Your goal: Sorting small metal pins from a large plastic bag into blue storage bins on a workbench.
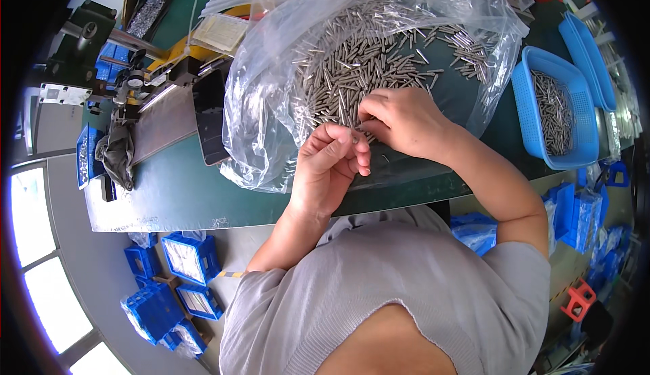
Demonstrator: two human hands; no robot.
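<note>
A heap of small grey metal pins (359,56) lies on a large clear plastic bag (254,124) spread over the green worktable. At the near edge of the heap, my left hand (325,165) is turned palm up. Its thumb and forefinger are pinched on a small metal pin (355,139). My right hand (406,121) is beside it, palm down, almost touching the left fingertips. The right fingers are curled and pressed together over the near pins; what they hold is hidden.
A blue plastic basket (588,134) with more pins stands at the right, beside another blue basket (589,56). On the left are a dark phone-like tablet (211,117), a measuring stand (132,80) and a dark cloth (118,155). Blue crates (189,258) stand on the floor.
</note>
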